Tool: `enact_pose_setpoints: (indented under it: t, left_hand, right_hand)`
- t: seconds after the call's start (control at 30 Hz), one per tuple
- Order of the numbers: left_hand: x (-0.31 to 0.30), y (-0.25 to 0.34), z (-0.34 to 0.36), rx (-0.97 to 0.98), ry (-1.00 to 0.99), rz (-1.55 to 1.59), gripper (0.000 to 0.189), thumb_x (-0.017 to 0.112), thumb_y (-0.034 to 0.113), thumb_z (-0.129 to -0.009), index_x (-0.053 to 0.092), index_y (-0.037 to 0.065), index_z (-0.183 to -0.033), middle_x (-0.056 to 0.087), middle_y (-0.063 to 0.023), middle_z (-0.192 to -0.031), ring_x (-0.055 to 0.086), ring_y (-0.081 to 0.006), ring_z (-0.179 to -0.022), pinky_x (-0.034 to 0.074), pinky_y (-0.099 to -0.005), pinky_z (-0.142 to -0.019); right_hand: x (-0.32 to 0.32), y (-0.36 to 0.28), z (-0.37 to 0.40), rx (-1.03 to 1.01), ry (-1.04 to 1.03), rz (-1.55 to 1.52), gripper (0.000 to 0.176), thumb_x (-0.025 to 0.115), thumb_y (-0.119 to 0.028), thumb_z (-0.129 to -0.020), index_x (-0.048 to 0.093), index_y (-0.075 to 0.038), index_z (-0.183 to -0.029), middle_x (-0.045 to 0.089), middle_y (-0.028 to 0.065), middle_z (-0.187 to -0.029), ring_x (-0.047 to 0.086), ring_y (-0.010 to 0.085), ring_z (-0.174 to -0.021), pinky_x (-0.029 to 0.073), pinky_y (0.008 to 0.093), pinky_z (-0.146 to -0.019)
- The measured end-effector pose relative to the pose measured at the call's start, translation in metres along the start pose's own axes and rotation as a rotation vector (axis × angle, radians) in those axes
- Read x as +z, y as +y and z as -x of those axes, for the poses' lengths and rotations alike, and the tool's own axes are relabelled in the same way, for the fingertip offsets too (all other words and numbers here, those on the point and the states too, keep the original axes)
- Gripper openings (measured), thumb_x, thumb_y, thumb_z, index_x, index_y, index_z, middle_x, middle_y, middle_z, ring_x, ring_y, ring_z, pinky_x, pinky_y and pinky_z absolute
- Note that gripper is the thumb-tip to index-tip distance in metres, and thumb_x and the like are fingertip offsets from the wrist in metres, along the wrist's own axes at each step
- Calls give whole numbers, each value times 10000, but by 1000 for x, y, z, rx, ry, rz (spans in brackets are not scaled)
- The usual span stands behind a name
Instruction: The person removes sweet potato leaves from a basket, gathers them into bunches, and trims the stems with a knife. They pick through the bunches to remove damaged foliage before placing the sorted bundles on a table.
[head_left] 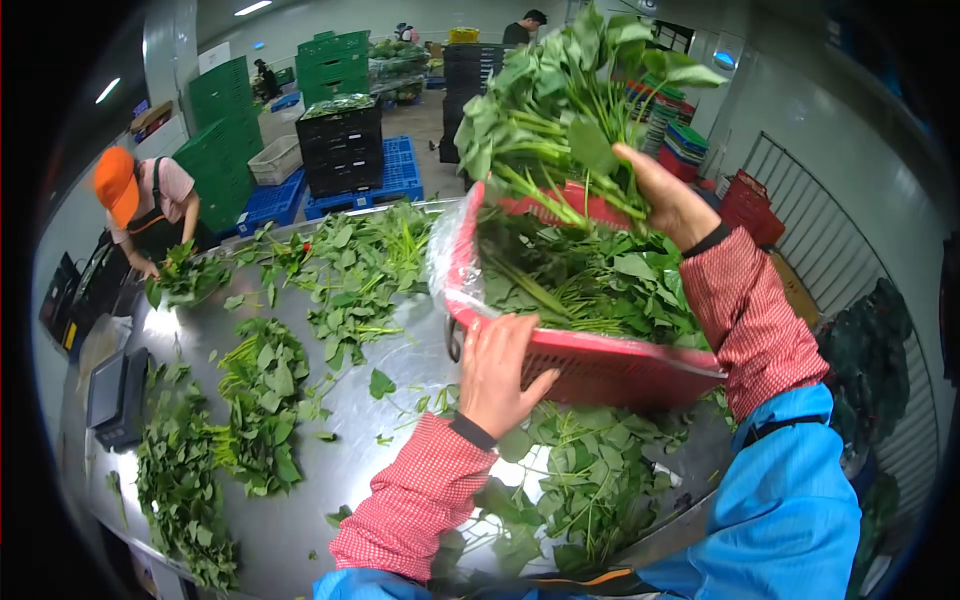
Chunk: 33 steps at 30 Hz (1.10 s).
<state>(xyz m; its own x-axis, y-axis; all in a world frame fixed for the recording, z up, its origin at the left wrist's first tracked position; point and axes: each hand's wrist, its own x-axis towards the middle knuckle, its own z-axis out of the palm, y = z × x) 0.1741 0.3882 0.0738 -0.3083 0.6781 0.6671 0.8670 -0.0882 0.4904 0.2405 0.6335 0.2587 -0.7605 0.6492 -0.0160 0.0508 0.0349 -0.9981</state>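
My right hand [668, 198] is raised over a red plastic crate, closed round a bunch of leafy greens [560, 105] with long pale stems. The stem ends point down toward the crate's inside. With my left hand [497, 375] I grip the near left corner of the red crate [610, 368], fingers over its rim and thumb against the outer wall. The crate is tilted above the steel table, and clear plastic film [452, 245] covers part of its left edge. More leafy greens [600, 285] fill the inside of the crate; its bottom is hidden.
Loose greens [590, 470] lie under and before the crate, and piles of greens [260, 400] spread across the steel table [350, 410]. A small dark scale-like box [118, 400] stands left. Across the table, a person in an orange cap [118, 187] handles greens. Stacked black crates [342, 150] stand behind.
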Motion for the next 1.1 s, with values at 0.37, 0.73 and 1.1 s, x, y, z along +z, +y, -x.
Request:
enact_pose_setpoints:
  t: [0.37, 0.73, 1.1]
  left_hand:
    - [-38, -3, 8, -883, 81, 1601, 299, 533, 141, -966, 500, 31, -1242, 614, -71, -1118, 629, -185, -942, 541, -310, -789]
    - [-86, -8, 191, -832, 268, 547, 288, 592, 7, -850, 576, 14, -1137, 588, -97, -1078, 571, -194, -971, 453, -313, -856]
    - [-133, -16, 266, -482, -346, -137, 510, 765, 164, -732, 607, 95, -1213, 652, -71, -1030, 622, -225, -914, 487, -371, -853]
  right_hand:
    - [106, 107, 90, 144, -289, -128, 263, 540, -254, -870, 620, -5, -898, 623, 67, -748, 595, 133, -611, 482, 266, -499]
    - [239, 217, 196, -311, -373, 262, 459, 544, -327, -873, 557, 49, -1137, 661, 216, -982, 628, 351, -904, 483, 395, -813]
    - [225, 403, 261, 887, -720, -1276, 475, 496, -456, -950, 603, -25, -1118, 671, 147, -972, 664, 248, -851, 553, 395, -723]
